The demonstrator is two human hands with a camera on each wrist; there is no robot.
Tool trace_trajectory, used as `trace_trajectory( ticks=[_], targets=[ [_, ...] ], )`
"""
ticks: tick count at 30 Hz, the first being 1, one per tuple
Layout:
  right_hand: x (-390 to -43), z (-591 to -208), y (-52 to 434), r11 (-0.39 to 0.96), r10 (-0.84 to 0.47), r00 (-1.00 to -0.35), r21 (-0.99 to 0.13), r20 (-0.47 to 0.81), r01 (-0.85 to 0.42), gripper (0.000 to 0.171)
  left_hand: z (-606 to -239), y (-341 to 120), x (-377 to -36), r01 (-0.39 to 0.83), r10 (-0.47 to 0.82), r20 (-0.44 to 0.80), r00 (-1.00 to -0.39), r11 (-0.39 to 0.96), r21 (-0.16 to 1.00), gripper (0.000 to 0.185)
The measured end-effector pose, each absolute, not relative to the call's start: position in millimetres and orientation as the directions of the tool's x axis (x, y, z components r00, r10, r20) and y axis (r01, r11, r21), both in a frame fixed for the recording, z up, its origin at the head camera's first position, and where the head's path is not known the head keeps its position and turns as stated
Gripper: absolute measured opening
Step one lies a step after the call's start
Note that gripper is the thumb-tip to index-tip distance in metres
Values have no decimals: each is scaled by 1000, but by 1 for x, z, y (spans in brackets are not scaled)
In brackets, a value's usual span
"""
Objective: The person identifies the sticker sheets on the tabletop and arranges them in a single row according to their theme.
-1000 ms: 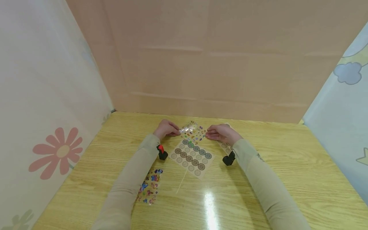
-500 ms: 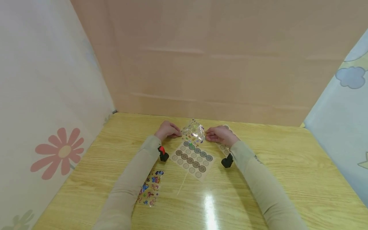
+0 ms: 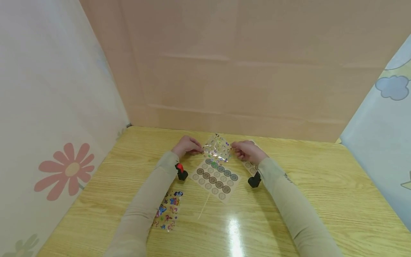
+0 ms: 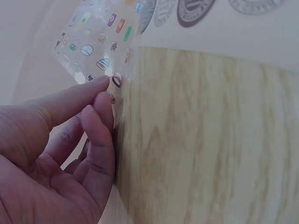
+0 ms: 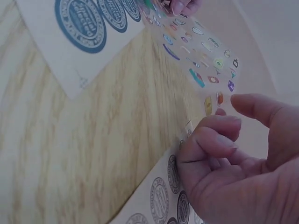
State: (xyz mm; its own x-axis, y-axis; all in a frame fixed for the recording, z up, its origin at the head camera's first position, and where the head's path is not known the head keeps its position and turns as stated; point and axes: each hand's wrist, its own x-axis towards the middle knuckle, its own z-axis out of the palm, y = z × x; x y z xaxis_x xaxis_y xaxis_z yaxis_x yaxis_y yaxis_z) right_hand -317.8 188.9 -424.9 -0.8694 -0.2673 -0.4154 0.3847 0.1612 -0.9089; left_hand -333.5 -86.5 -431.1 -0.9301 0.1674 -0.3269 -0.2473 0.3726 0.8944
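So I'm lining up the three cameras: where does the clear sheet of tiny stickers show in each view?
Head: clear sticker sheet at centre, lifted between left hand and right hand.
Left wrist: top left, its corner pinched by the fingertips.
Right wrist: upper right, running from the far hand toward the near fingers.
Shared landmark: the round-seal sticker sheet on the table.

Left hand [image 4: 60, 154] pinches the lower edge of a transparent sticker sheet [image 4: 100, 39]; beyond the sheet, round-seal stickers [image 4: 194, 7] lie on the wooden table [image 4: 210, 140].
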Motion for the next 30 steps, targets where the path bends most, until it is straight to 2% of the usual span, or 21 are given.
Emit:
trace_trajectory(
  ticks=[9, 18, 26, 30],
  targets=[
    [-318, -422, 190, 176, -294, -872, -919, -391, 352, 40, -432, -94, -336, -182, 216, -304, -928, 448, 875, 21],
    [-321, -424, 187, 177, -352, -873, -940, -338, 293, 39, -425, -94, -336, -159, 235, -309, -921, 499, 852, 20],
    [-316, -417, 181, 127, -374, -883, -958, -285, 256, 39, -414, -94, -334, -143, 319, -283, -905, 399, 906, 22],
    [-310, -411, 180, 131, -370, -888, -961, -275, 243, 33, -405, -98, -330, -119, 388, -253, -887, 338, 934, 22]
  ],
)
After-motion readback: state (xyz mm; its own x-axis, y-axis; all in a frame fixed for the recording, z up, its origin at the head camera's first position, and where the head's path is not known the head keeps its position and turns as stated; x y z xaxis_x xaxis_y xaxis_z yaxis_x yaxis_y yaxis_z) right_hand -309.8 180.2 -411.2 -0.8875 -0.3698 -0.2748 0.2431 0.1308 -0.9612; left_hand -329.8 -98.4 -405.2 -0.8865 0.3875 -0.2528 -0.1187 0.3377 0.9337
